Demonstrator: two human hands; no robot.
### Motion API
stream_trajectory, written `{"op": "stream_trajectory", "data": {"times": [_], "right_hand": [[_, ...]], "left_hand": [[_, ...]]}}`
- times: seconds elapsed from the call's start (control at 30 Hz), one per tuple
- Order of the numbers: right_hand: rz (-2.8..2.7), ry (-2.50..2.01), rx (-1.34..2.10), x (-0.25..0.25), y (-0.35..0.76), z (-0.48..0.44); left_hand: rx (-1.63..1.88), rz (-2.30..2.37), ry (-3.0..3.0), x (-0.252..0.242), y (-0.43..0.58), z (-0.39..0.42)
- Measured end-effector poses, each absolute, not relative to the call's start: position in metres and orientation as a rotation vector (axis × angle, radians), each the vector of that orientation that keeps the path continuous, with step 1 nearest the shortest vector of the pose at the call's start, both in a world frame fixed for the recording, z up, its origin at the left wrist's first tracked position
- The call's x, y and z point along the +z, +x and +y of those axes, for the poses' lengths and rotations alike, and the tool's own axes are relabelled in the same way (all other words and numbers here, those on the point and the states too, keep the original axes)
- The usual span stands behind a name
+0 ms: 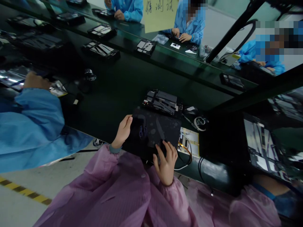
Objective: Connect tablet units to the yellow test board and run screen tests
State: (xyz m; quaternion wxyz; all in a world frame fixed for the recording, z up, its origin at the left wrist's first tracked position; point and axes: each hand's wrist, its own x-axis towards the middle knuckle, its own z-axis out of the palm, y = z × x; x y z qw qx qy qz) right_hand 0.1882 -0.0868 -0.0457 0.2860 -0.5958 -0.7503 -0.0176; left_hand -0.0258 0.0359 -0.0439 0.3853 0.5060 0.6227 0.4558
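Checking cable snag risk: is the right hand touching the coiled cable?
Apart: the head view shows the right hand clear of the coiled cable, with the yellow-edged plate visible between.

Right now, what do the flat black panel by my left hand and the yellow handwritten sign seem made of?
The flat black panel seems glossy plastic or glass, given its faint reflections. The yellow handwritten sign is probably matte paper, showing no glare.

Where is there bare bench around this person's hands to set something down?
Bare green bench shows between the co-worker's blue sleeve and the left hand, and beyond the grey-stripped device, toward the row of devices. Just right of the dark panel under the right hand it is crowded: yellow-edged sheet, loose wires, coiled cable.
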Motion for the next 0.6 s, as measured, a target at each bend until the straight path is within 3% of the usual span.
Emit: {"op": "stream_trajectory", "data": {"times": [0.23,0.6], "right_hand": [[-1.862,-1.622,-0.112,-0.025,0.198,-0.054],[-2.038,-1.477,0.007,-0.036,0.198,-0.083]], "left_hand": [[1.146,1.600,1.295,-0.043,-0.026,0.035],[1.149,1.596,1.288,-0.042,-0.026,0.034]]}}
